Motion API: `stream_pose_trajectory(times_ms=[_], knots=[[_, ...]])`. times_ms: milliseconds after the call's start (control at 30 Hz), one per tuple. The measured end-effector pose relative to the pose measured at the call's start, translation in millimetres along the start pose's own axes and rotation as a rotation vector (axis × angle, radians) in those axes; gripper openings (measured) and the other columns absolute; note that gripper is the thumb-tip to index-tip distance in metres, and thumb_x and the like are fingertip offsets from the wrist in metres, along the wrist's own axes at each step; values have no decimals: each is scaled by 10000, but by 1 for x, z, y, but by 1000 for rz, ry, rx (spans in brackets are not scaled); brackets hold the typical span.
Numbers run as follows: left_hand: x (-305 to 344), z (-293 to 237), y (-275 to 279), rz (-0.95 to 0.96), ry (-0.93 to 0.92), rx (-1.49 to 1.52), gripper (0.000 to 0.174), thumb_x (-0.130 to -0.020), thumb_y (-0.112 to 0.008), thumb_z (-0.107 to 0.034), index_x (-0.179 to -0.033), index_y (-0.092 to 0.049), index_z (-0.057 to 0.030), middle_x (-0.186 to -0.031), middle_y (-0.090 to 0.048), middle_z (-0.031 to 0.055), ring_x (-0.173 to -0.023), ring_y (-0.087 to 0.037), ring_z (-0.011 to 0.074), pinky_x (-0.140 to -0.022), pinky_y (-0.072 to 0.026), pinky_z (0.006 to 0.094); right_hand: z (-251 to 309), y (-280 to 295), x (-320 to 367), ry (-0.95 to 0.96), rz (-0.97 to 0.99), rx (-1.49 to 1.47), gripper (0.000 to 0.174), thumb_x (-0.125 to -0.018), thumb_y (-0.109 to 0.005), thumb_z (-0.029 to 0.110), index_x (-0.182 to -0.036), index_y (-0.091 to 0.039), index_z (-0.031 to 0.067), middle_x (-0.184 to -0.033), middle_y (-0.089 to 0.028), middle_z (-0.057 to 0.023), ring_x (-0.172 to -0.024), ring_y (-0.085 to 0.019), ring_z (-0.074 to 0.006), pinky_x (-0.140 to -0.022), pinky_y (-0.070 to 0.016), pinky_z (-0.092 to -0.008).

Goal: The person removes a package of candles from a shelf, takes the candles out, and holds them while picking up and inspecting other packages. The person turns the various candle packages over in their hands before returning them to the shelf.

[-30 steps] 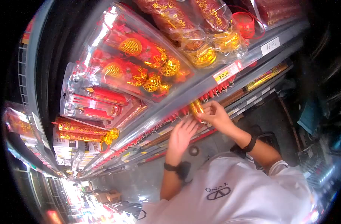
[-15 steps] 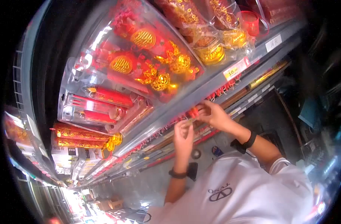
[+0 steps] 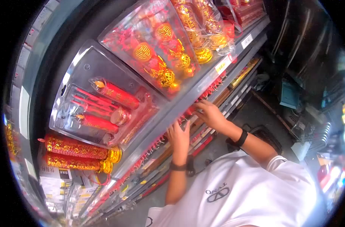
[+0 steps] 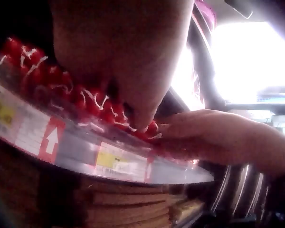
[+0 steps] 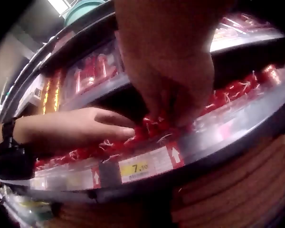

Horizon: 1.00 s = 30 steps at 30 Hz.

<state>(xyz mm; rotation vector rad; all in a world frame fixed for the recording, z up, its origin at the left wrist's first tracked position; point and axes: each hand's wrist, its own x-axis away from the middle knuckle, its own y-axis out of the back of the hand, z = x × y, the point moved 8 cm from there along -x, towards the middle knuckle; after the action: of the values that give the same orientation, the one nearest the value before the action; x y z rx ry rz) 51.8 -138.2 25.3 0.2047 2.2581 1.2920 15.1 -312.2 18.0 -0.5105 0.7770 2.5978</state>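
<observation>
Red candles (image 4: 35, 73) with white wicks stand packed in a row on a lower shelf. My right hand (image 3: 213, 116) reaches in under the upper shelf edge, its fingers bent down and bunched around a red candle (image 5: 154, 124) in the right wrist view. The fingertips are partly hidden among the candles. My left hand (image 3: 179, 137) is beside it, fingers extended onto the row. In the right wrist view the left hand (image 5: 88, 129) lies over the candle tops, thumb apart from the fingers.
Clear packs of red candles (image 3: 119, 96) and double-happiness decorations (image 3: 165, 32) fill the upper shelf. Red-and-gold cylinders (image 3: 76, 147) lie at its left end. A price strip (image 5: 140, 171) runs along the candle shelf's front. Brown bundles (image 4: 128, 199) lie below.
The hands held a red-and-gold candle between them in front of the shelf earlier. Now they have moved in to the candle row and apart, the left fingers uncurled. The head view has shifted.
</observation>
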Motion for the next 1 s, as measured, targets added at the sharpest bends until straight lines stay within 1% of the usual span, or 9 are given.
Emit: stream_pose_trajectory(times_ms=[267, 367, 467, 567, 600, 667, 733, 800, 1000], knots=[[4, 11, 5, 57, -74, 46, 621, -922, -702, -320, -1394, -500, 31, -1407, -511, 286, -1317, -448, 460, -1115, -353, 519, 20, -17, 5, 58, -86, 193, 239, -860, -722, 95, -1090, -678, 51, -1005, -637, -162, -968, -584, -376, -841, -492, -442], [2, 13, 7, 143, -92, 102, 604, -931, -692, -302, -1391, -497, 38, -1402, -514, 289, -1304, -461, 457, -1106, -368, 504, 17, -24, 4, 28, -83, 206, 298, -808, -686, 41, -1100, -637, 8, -985, -614, -191, -967, -562, -398, -847, -473, -465], [6, 15, 13, 110, -136, 152, 577, -933, -691, -283, -1391, -506, 15, -1383, -520, 286, -1272, -496, 443, -1065, -405, 494, 17, -26, 5, 12, -82, 237, 313, -816, -697, 67, -1120, -641, 12, -994, -613, -188, -960, -560, -404, -855, -471, -473], [11, 2, 43, 109, -160, 135, 546, -924, -699, -241, -1392, -519, -25, -1229, -624, 231, -1121, -608, 402, -937, -491, 478, 30, -21, 5, -9, -75, 269, 373, -826, -716, 107, -1181, -641, 20, -1049, -613, -202, -1023, -553, -413, -908, -470, -472], [11, -14, 60, 148, -250, 219, 531, -917, -704, -229, -1383, -532, -41, -1160, -647, 200, -1055, -633, 378, -891, -507, 464, 32, -17, 10, 38, -172, 316, 434, -842, -736, 147, -1246, -625, 34, -1160, -602, -202, -1127, -531, -407, -973, -455, -465], [15, -52, 110, 212, -410, 389, 503, -903, -714, -204, -1364, -559, -74, -1022, -693, 136, -924, -683, 330, -799, -541, 435, 39, -7, 15, 55, -181, 280, 451, -851, -737, 158, -1270, -616, 44, -1220, -584, -189, -1176, -510, -393, -1009, -437, -461], [28, -101, 168, 178, -691, 262, 465, -877, -726, -168, -1321, -603, -99, -887, -697, 62, -765, -698, 252, -712, -556, 375, 41, 4, 23, 56, -143, 287, 456, -861, -735, 164, -1285, -605, 58, -1251, -570, -167, -1186, -501, -369, -1033, -420, -453], [41, -135, 212, -6, -883, 356, 404, -841, -725, -154, -1239, -659, -180, -870, -669, -17, -690, -669, 139, -619, -552, 293, 24, 14, 30, 27, -96, 279, 418, -869, -718, 154, -1261, -609, 57, -1228, -570, -172, -1173, -502, -362, -1024, -414, -443], [62, -174, 232, -206, -931, 372, 393, -873, -702, -202, -1259, -639, -234, -905, -678, -11, -712, -670, 139, -617, -554, 277, 12, 63, 50, -118, -97, 245, 335, -887, -720, 76, -1213, -647, 48, -1206, -598, -130, -1129, -546, -297, -912, -479, -363]])
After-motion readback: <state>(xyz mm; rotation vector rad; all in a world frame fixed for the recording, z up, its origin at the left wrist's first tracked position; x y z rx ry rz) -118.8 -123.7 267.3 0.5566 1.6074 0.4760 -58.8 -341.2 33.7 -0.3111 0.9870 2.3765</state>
